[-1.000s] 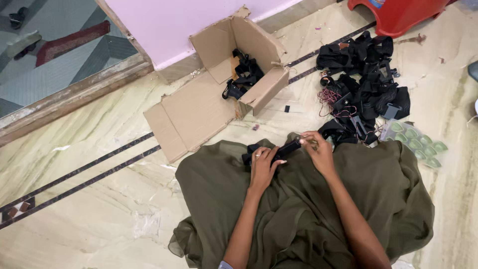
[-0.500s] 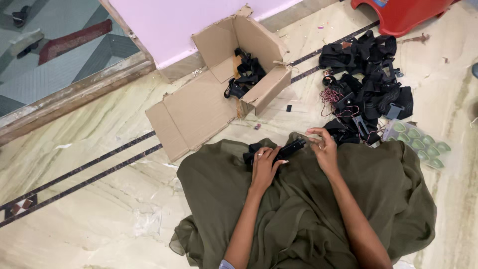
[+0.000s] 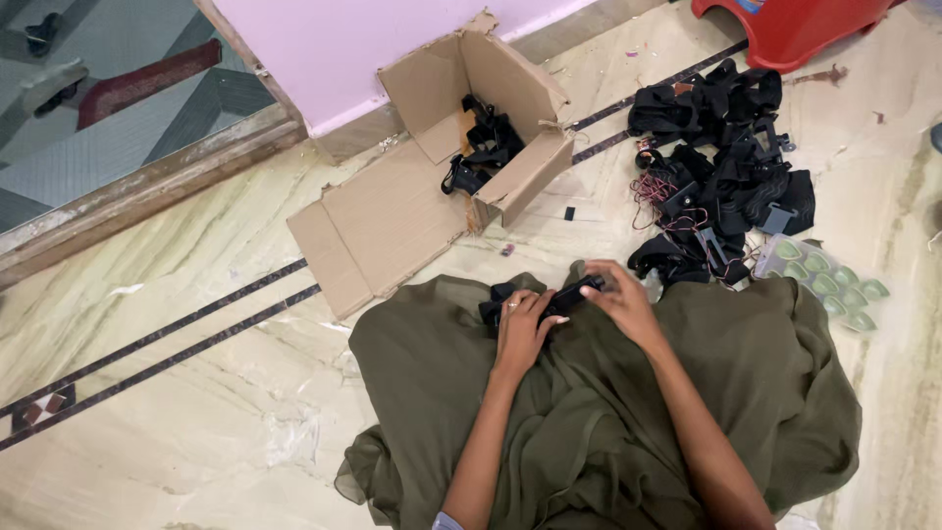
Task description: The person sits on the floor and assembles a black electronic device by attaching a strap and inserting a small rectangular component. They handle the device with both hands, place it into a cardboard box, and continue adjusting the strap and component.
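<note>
A black strap piece (image 3: 554, 297) is gripped at its near end by the left hand (image 3: 520, 327) and pinched at its far end by the right hand (image 3: 616, 302), over an olive cloth (image 3: 589, 412) on the lap. An opened brown cardboard box (image 3: 461, 118) holding black parts is seen lying against the pink wall (image 3: 373, 39), while a clear blister tray of green pieces (image 3: 822, 279) is seen beside a pile of black straps (image 3: 721, 167) on the marble floor (image 3: 196, 412).

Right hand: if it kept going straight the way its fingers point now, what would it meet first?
The right hand points left, its fingers already on the end of the black part. Carrying on along that part, it would most likely meet the left hand, which grips the other end on the green cloth.
</note>
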